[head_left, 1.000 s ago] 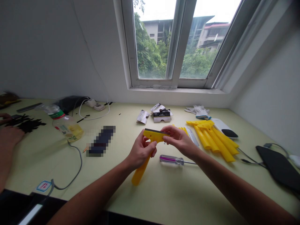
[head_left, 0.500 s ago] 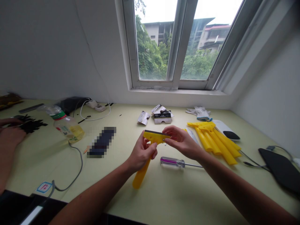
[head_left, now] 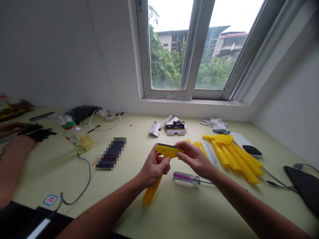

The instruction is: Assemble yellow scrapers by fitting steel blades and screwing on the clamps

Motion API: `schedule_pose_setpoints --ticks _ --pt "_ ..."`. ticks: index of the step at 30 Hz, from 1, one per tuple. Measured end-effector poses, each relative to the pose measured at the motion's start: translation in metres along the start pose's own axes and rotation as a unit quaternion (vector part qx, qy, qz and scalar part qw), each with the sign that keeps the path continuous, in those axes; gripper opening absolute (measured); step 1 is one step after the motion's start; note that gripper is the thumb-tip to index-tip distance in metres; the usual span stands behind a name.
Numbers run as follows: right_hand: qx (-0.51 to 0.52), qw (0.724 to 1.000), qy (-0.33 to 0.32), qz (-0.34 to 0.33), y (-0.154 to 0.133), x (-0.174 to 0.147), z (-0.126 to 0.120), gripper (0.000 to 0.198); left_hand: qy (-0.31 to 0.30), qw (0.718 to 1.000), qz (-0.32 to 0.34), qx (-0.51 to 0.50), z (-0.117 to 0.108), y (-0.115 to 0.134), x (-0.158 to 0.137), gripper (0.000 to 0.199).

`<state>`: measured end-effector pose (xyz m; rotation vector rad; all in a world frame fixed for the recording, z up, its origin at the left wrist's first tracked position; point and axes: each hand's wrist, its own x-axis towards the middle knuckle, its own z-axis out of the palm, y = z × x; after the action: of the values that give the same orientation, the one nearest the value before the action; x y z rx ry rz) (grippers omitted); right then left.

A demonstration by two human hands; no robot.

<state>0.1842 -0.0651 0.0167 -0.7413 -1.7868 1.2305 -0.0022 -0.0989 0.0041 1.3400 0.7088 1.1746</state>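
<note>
My left hand [head_left: 156,167] is wrapped round the neck of a yellow scraper [head_left: 149,195], whose T-shaped head has a dark strip along its top edge. The head faces away from me and the handle slants down towards me. My right hand [head_left: 193,156] is closed at the head's right corner, thumb below and fingers behind. A small shiny bit of metal, perhaps a screw, shows at the right thumb tip. Below the right hand lies a screwdriver [head_left: 186,178] with a clear and purple handle; its shaft runs behind my right forearm.
More yellow scrapers [head_left: 236,159] are piled at the right, beside a white and black device [head_left: 245,142] and gloves [head_left: 216,124]. Small boxes [head_left: 175,128] stand near the window. On the left are a bottle [head_left: 77,137], a cable [head_left: 88,174] and another person's hands [head_left: 21,144] at black strips.
The whole view has shifted slightly, so things sit lower and further right. Both hands keep their hold, and the right fingers have closed more tightly at the scraper's corner.
</note>
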Motion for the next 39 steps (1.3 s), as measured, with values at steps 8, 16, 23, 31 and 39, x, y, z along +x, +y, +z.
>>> schedule_pose_setpoints --ticks 8,16,23,31,39 --pt "-0.223 0.975 0.014 0.017 -0.020 -0.001 -0.024 0.029 0.051 0.999 0.005 -0.018 -0.005 0.002 0.007 0.028" --pt "-0.509 0.823 -0.233 0.096 -0.009 -0.023 -0.008 0.029 0.097 0.992 -0.018 -0.076 -0.021 0.000 0.015 0.024" --pt "-0.426 0.897 -0.117 -0.026 -0.057 -0.031 -0.047 0.028 0.103 0.987 -0.068 -0.107 -0.018 -0.006 0.015 0.033" --pt "-0.055 0.915 0.267 -0.296 -0.105 -0.024 -0.066 0.028 0.098 0.986 -0.089 -0.098 -0.015 -0.008 0.015 0.032" --pt "-0.028 0.924 0.243 -0.296 -0.088 -0.016 -0.044 0.029 0.084 0.985 -0.103 -0.109 -0.014 -0.008 0.014 0.033"
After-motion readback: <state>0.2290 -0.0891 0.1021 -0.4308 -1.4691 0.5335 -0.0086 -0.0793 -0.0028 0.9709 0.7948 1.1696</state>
